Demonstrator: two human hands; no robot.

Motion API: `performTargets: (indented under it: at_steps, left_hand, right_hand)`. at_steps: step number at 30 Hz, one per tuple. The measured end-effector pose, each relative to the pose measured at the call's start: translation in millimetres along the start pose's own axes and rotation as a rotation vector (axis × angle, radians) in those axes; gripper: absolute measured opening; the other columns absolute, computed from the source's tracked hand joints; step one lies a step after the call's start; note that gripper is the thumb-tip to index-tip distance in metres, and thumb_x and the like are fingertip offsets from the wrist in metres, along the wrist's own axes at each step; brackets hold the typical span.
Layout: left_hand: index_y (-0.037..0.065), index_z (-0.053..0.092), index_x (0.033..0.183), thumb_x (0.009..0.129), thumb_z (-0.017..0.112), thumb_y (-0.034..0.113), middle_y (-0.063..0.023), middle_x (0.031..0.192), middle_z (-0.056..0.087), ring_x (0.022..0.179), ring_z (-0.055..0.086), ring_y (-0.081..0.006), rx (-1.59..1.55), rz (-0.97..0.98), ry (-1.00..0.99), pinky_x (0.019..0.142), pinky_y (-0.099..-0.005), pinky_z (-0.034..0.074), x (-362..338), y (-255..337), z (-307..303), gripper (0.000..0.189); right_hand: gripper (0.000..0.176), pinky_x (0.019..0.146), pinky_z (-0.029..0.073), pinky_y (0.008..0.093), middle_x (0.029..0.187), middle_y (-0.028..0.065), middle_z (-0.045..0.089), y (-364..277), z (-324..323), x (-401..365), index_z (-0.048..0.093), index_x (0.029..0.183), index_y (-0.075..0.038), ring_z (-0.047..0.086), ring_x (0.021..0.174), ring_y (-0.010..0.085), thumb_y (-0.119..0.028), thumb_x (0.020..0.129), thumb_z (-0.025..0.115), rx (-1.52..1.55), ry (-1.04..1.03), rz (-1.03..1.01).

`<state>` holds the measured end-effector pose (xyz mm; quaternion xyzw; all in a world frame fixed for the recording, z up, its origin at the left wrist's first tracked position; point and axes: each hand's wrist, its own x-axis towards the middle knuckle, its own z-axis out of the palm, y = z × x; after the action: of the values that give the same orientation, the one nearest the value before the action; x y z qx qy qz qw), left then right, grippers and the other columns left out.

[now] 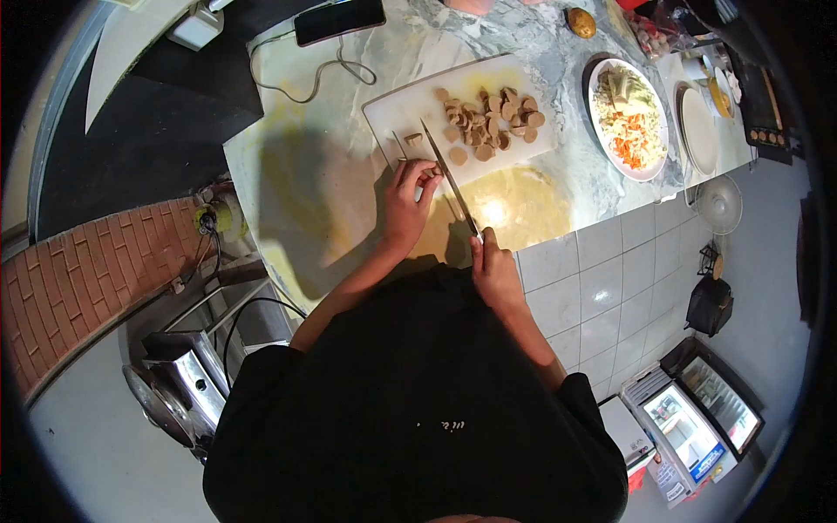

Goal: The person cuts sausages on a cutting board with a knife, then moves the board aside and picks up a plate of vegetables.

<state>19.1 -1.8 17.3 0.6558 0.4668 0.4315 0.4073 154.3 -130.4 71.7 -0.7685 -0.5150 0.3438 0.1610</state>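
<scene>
My right hand (495,272) is closed around the handle of a kitchen knife (446,171), whose long blade points away from me over the white cutting board (392,113). My left hand (410,202) is at the board's near edge, fingertips curled on a small brown piece of what looks like sausage (437,171), right beside the blade. Another short brown piece (413,139) lies to the left of the blade. Several round brown slices (488,122) are heaped on the board to the right of the knife.
An oval plate of chopped vegetables (632,139) stands on the marble table (567,205), with stacked plates (697,131) beyond it. A potato-like item (581,23) lies at the far side. A phone (340,22) and a cable (324,70) are at the back left.
</scene>
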Motion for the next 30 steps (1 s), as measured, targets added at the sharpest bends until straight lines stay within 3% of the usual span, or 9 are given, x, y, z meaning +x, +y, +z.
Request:
performTargets:
  at_steps: [18,23,27,30]
  left_hand:
    - [0.000,0.063,0.103,0.087,0.067,0.001,-0.0115,0.093,0.063,0.077,0.067,-0.0239,0.017,-0.017,0.003,0.068,-0.0334,0.053,-0.7,-0.4,0.9,0.016]
    - [0.000,0.065,0.102,0.087,0.065,-0.001,-0.0118,0.097,0.064,0.081,0.067,-0.0251,0.034,0.054,-0.032,0.071,-0.0329,0.054,1.1,1.9,-1.5,0.015]
    - [0.001,0.064,0.104,0.087,0.066,0.000,-0.0120,0.099,0.063,0.082,0.067,-0.0251,0.063,-0.018,-0.051,0.072,-0.0330,0.054,-3.8,2.3,-3.6,0.017]
    - [0.002,0.064,0.106,0.087,0.066,0.001,-0.0118,0.101,0.063,0.082,0.066,-0.0248,0.056,0.004,-0.056,0.073,-0.0340,0.054,-1.1,4.0,-0.5,0.019]
  right_hand:
    - [0.026,0.052,0.046,0.0599,0.062,0.0308,0.058,5.6,9.8,0.3,0.044,0.105,-0.001,0.059,0.062,0.0524,-0.026,0.103,0.046,-0.014,0.001,-0.014]
    - [0.027,0.055,0.047,0.0595,0.066,0.0321,0.059,13.9,13.1,0.8,0.046,0.106,0.001,0.059,0.065,0.0530,-0.025,0.103,0.046,0.003,-0.017,0.045]
    - [0.026,0.055,0.045,0.0594,0.067,0.0330,0.059,15.5,12.7,-5.4,0.048,0.108,0.003,0.059,0.067,0.0529,-0.023,0.103,0.047,0.083,-0.052,0.093]
    - [0.027,0.054,0.045,0.0564,0.068,0.0328,0.059,20.6,13.0,-4.3,0.051,0.109,0.004,0.059,0.068,0.0523,-0.022,0.103,0.049,0.118,-0.008,0.066]
